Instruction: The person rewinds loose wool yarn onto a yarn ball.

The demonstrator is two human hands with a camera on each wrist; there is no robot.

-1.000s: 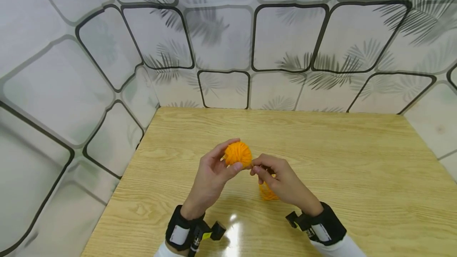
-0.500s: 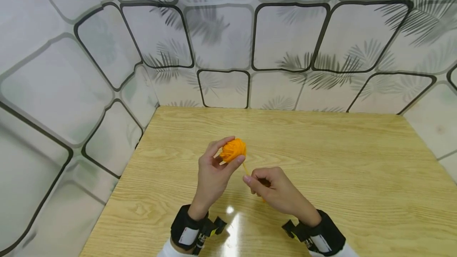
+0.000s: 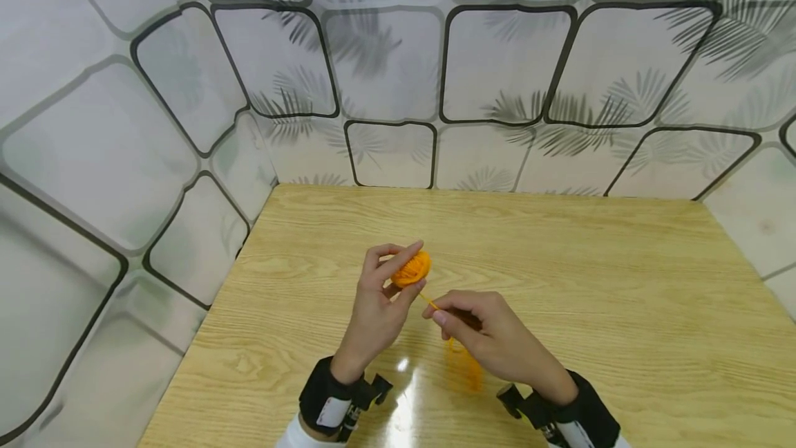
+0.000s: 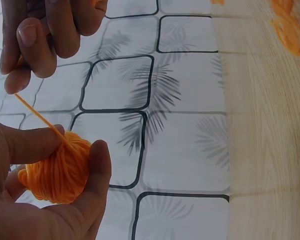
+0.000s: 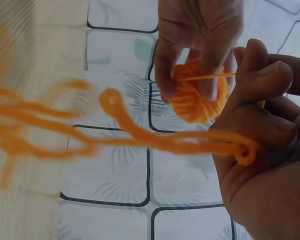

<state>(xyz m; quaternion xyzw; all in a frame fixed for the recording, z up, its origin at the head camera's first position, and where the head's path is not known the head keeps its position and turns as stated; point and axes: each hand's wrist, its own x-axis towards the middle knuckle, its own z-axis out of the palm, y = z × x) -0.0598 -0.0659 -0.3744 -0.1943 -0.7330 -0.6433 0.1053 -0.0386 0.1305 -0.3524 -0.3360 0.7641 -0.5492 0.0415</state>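
Note:
An orange ball of yarn (image 3: pixel 412 269) is gripped between the thumb and fingers of my left hand (image 3: pixel 383 303), above the table. From the ball a taut yarn strand (image 4: pixel 39 116) runs to my right hand (image 3: pixel 491 330), which pinches it between thumb and forefinger. Loose yarn (image 5: pixel 165 140) trails from the right hand's curled fingers in the right wrist view, looped and blurred. Below that hand, in the head view, the same slack yarn (image 3: pixel 465 368) shows as a faint orange blur. The left wrist view shows the strand crossing the wound ball (image 4: pixel 65 172) under the left thumb and fingertips.
A light wooden table (image 3: pixel 591 261) lies under both hands, with a bright light reflection near its front. Behind it and to the left stand walls with a stone-and-leaf pattern (image 3: pixel 385 61). Each wrist wears a black camera strap (image 3: pixel 329 396).
The right hand has moved down and away from the ball, drawing the strand out between the hands. The left hand has turned the ball slightly. The loose yarn now swings below the right hand.

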